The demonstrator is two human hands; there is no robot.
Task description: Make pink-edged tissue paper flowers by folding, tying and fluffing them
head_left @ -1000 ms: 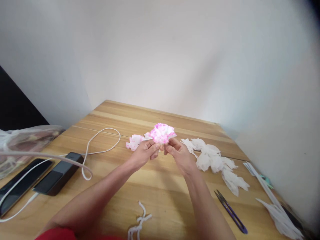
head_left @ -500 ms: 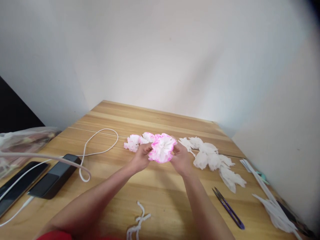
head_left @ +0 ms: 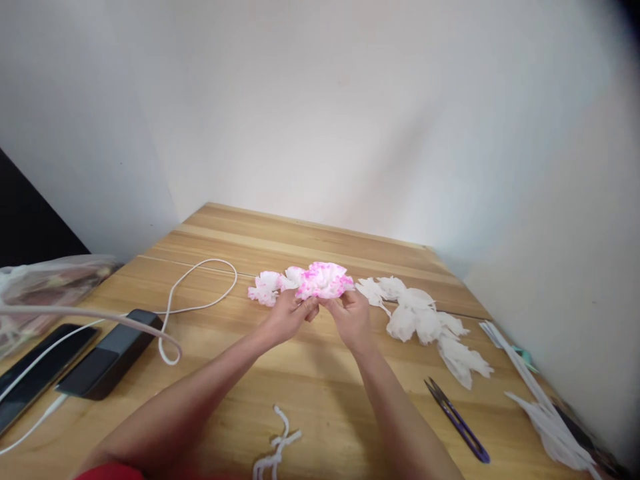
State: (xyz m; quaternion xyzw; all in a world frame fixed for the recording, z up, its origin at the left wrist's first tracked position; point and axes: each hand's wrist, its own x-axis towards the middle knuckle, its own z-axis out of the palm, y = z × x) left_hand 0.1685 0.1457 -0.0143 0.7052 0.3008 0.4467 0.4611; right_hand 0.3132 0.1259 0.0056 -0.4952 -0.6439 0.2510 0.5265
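The left hand (head_left: 290, 315) and right hand (head_left: 350, 317) are pinching a pink-tipped paper flower (head_left: 325, 280) from below, apparently sparing its petals from crushing. The flower is facing upward above a wood-grain table (head_left: 310, 380). To its right, white tissue blossoms (head_left: 420, 317) are lying; nearer the person than the flower, thread snips (head_left: 457, 421) are resting. A pale wall (head_left: 300, 100) is rising behind it.

Light is even, moderately bright. A soft diagonal shadow crosses the smooth pale-grey wall (head_left: 320, 120); another darkens the light-brown wood-grain desk (head_left: 320, 400). Upper-right corner vignettes black. The pink-edged white ruffled flower (head_left: 326, 280) looks slightly washed out.
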